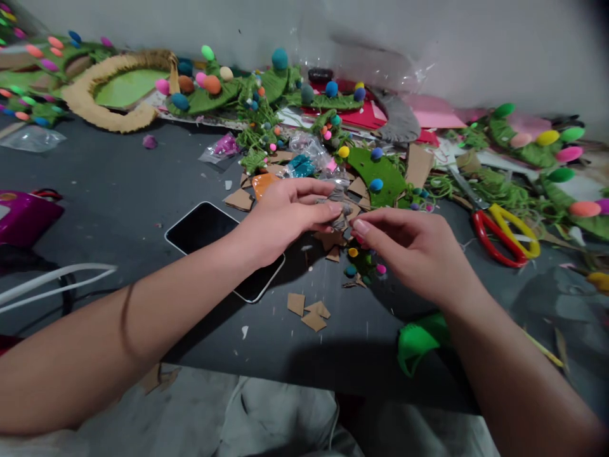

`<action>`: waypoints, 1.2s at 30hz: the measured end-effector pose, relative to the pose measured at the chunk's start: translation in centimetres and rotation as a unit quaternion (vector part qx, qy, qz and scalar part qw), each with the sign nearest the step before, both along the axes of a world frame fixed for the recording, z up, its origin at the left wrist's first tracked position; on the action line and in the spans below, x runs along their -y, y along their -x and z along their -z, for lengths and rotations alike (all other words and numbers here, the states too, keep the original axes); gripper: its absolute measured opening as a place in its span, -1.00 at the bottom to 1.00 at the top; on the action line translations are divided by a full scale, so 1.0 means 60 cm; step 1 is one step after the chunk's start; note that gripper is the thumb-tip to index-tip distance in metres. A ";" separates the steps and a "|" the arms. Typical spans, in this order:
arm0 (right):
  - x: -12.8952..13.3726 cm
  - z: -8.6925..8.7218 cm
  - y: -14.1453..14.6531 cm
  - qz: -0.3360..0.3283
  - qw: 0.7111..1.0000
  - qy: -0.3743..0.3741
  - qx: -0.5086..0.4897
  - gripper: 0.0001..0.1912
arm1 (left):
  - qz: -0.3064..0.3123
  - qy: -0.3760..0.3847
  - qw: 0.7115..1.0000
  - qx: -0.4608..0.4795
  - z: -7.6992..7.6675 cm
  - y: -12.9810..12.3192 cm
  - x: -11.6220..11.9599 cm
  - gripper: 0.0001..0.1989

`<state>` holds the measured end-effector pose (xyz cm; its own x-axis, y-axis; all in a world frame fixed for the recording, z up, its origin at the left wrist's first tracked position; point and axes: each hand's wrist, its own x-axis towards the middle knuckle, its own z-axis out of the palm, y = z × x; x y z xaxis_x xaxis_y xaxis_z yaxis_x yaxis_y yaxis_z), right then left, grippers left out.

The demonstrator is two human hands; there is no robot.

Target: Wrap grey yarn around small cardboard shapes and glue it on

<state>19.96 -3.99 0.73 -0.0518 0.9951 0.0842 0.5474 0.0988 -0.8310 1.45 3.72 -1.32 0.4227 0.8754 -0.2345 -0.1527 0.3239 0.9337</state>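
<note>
Near the middle of the table, my left hand (297,212) pinches a small grey yarn-wrapped piece (340,202) between thumb and fingers. Just to its right, my right hand (409,244) has thumb and index finger pressed together close to the grey piece; what they hold is too small to make out. Under my left wrist lies a phone (202,227) with a dark screen. Below the fingertips are cardboard scraps (328,240) and small coloured balls (353,252). A green felt piece (378,178) lies beyond my right hand.
Red and yellow scissors (499,238) lie at the right. A green plastic object (421,339) sits near the front edge. Green wrapped shapes with coloured balls (209,89) line the back beside a tan curved piece (114,70). A purple device (28,216) and white cable (57,276) are at the left.
</note>
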 end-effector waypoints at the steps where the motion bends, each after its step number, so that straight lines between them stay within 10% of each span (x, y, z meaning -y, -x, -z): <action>1: -0.001 0.000 0.000 -0.003 1.000 0.004 -0.006 -0.82 | 0.002 -0.007 1.000 -0.003 0.001 0.000 0.001 -0.75; 10: 0.000 0.002 0.008 -0.017 1.000 0.020 -0.007 -0.86 | 0.015 -0.086 0.995 -0.039 -0.002 -0.001 0.005 -0.76; 22: 0.016 0.014 0.004 -0.076 0.933 -0.227 0.270 -0.89 | 0.053 -0.286 0.943 -0.160 0.004 0.000 0.025 -0.80; 36: 0.013 0.017 -0.005 -0.107 0.930 -0.191 0.295 -0.88 | 0.142 -0.315 0.916 -0.206 0.002 0.007 0.012 -0.64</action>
